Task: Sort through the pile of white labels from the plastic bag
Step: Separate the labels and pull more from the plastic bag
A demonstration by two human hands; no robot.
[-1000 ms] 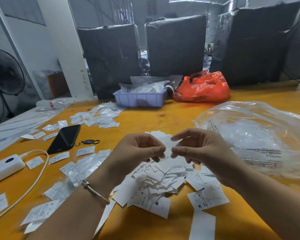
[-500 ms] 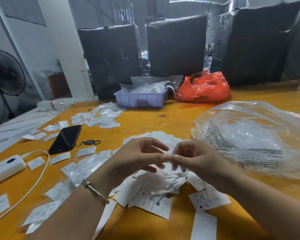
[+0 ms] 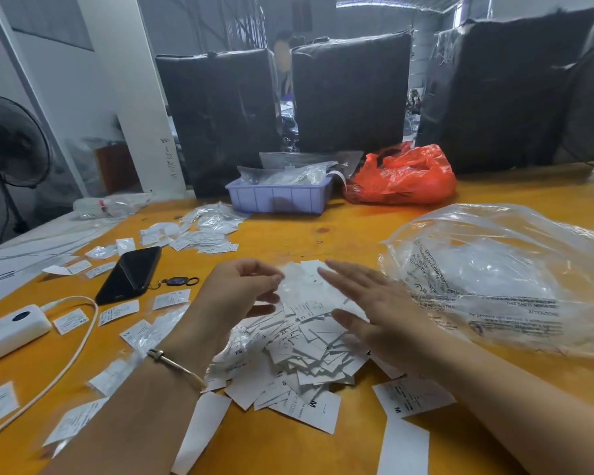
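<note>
Both hands over label pile (image 3: 299,358): left hand (image 3: 234,296) curled, right hand (image 3: 374,303) flat.

A single head-worn wide-angle camera looks forward and down, close over an orange table (image 3: 323,231) toward black-wrapped bales (image 3: 350,94) behind.

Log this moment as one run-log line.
left hand: pinches a label | right hand: open, fingers straight over label pile | plastic bag: right of pile

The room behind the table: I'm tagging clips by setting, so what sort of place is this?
Probably a garment warehouse or packing workshop: tall black-wrapped bales behind the orange worktable, a pile of size labels, and a clear plastic bag.
</note>
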